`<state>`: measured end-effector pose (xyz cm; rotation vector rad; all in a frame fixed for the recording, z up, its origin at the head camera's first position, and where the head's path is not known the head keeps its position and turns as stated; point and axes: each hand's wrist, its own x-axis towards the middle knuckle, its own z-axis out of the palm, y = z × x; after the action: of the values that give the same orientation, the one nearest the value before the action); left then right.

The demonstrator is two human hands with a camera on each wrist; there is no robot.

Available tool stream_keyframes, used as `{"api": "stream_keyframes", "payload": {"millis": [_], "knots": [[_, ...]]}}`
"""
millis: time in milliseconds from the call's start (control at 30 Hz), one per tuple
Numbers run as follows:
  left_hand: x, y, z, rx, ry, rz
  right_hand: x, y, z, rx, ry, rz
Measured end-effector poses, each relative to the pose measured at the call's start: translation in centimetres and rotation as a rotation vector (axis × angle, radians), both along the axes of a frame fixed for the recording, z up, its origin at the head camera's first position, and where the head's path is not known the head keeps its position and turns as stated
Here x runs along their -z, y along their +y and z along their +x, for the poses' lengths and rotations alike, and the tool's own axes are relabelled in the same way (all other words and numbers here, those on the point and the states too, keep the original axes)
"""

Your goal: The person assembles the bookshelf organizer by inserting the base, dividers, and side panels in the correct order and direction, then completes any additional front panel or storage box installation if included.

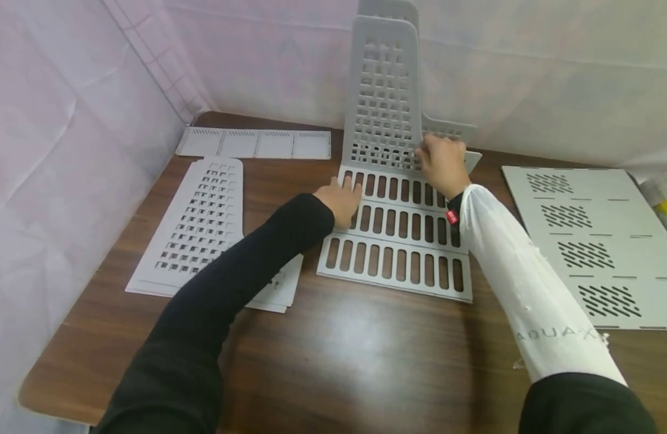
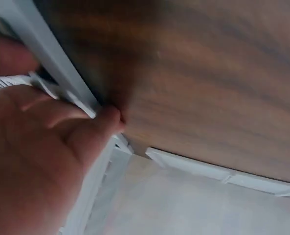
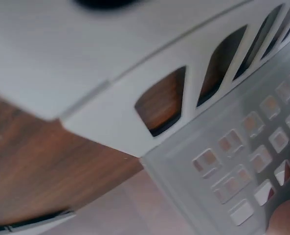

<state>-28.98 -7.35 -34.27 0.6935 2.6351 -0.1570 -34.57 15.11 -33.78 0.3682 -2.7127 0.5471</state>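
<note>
The left hand (image 1: 341, 204) has its fingers curled on the left edge of the slotted panel (image 1: 400, 208); the right hand (image 1: 444, 166) pinches the upright panel (image 1: 386, 96) low on its right edge. The upright panel's long axis points up, its top rounded, its grey face gridded with square holes. The pale slotted panel lies before it on the table (image 1: 333, 355), slots pointing away from the person.

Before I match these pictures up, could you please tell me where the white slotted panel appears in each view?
Head: the white slotted panel is near the centre, below the upright grid panel in the picture.
Left wrist: part of it seems to show at upper left, as a grey strip by the left hand.
Right wrist: it spans the top, above the grid panel.
Shared landmark: the brown wooden tabletop.
</note>
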Motion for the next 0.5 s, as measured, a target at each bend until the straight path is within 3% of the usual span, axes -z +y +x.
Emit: {"api": "stream_keyframes", "payload": {"millis": [167, 233, 300, 367, 433, 500], "knots": [[-1.3, -2.5, -0.2, 0.021, -0.156, 0.07, 0.0, -0.6, -0.3, -0.001, -0.02, -0.003], [-1.9, -4.2, -0.1, 0.004, -0.144, 0.109, -0.1, -0.8, -0.3, -0.014, -0.044, 0.01], [-2.6, -6.3, 0.0, -0.044, -0.058, 0.12, -0.4, -0.8, -0.2, -0.017, -0.057, 0.021], [-3.0, -8.5, -0.1, -0.14, 0.073, 0.123, -0.8, -0.6, -0.1, -0.004, -0.059, 0.031], [-3.2, -11.1, -0.2, -0.293, 0.175, 0.127, -1.1, -0.2, 0.1, 0.014, -0.061, 0.041], [-3.0, -13.7, -0.1, -0.464, 0.229, 0.124, -1.2, 0.0, 0.2, 0.019, -0.075, 0.05]]}}
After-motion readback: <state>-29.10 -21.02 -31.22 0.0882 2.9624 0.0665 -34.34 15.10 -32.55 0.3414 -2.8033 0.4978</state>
